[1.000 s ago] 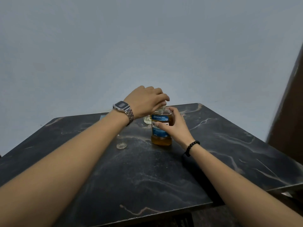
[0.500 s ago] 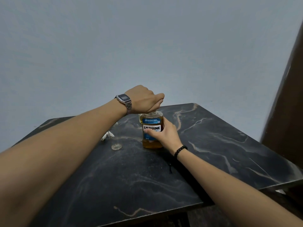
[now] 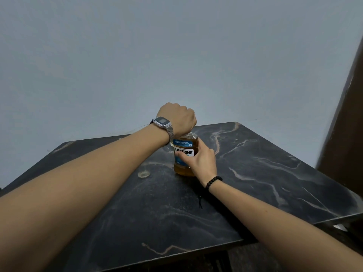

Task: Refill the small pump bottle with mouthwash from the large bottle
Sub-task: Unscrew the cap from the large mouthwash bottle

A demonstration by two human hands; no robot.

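Note:
The large mouthwash bottle (image 3: 183, 152) stands upright near the middle of the dark marble table (image 3: 255, 163). It holds amber liquid and has a blue and white label. My left hand (image 3: 179, 119), with a metal watch on the wrist, is closed down over the bottle's top and hides the cap. My right hand (image 3: 202, 161), with a black bead bracelet on the wrist, wraps the bottle's right side and front. The small pump bottle is not visible; my left forearm covers the table behind it.
A small clear round piece (image 3: 144, 174) lies on the table just left of the bottle, below my left forearm. A plain grey wall rises behind the table. A dark brown upright surface (image 3: 345, 124) stands at the right edge.
My left hand has twisted on the bottle's top, the wrist turning so the knuckles face me. The white piece seen left of the bottle is now hidden by my forearm. The bottle stays put.

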